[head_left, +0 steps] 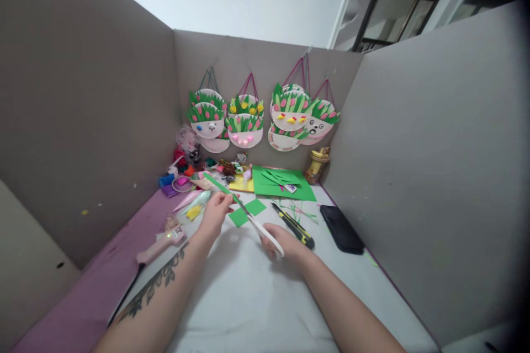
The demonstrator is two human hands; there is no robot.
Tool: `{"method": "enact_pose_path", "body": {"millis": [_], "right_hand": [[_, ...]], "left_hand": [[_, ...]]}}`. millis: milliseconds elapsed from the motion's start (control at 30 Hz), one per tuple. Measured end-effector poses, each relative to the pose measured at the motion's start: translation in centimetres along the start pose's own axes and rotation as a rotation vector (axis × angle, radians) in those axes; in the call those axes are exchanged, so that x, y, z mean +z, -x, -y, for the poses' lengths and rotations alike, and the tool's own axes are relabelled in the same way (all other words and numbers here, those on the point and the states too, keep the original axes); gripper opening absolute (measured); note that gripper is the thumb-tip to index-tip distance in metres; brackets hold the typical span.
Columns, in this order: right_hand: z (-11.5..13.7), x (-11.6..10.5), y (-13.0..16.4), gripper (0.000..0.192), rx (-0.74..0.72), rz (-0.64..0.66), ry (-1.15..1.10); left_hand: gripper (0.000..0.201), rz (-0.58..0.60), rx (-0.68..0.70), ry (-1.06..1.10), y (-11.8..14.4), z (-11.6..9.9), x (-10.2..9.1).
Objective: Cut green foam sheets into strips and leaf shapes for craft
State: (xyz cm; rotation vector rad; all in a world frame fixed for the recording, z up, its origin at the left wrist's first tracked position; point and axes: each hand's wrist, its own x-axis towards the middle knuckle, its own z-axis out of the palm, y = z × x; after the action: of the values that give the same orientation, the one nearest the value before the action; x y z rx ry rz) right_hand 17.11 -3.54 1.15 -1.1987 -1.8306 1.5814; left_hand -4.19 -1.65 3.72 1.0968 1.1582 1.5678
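Note:
My left hand (218,210) pinches a narrow green paper strip (215,182) that points up and to the left. White-handled scissors (262,230) are in my right hand (278,240), with the fingers wrapped around the handle. Their blades reach up to the strip close by my left fingertips; whether they are cutting into it, I cannot tell. Below the blades, on the white table surface, lies a green paper piece (248,212), partly covered by the scissors. A yellow and black utility knife (293,225) rests just beyond my right hand.
Green sheets (308,193) with cut strips lie at the back. A black phone (341,229) is on the right, a pink glue gun (162,244) on the left. Craft supplies crowd the back left corner. Decorated paper-plate baskets (245,131) hang on the grey back panel (265,60).

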Motion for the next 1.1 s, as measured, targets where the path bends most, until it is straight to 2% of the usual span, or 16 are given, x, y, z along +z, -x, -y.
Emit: {"method": "enact_pose_path", "body": {"millis": [267,567,900,1100], "right_hand": [[-1.1,-0.7,-0.1,0.016,-0.04,0.019,0.007],[-1.4,-0.8,-0.4,0.021,-0.049,0.069,-0.037],[-0.8,-0.8,-0.2,0.016,-0.01,0.026,-0.052],[-1.4,-1.4,-0.5,0.016,-0.025,0.01,-0.052]], "left_hand": [[0.037,0.026,-0.011,-0.008,0.2,-0.3,0.1],[0.038,0.106,-0.058,-0.026,0.7,-0.5,0.5],[0.037,0.116,-0.064,-0.042,0.5,-0.3,0.3],[0.036,0.119,-0.075,-0.073,0.2,-0.5,0.0]]}}
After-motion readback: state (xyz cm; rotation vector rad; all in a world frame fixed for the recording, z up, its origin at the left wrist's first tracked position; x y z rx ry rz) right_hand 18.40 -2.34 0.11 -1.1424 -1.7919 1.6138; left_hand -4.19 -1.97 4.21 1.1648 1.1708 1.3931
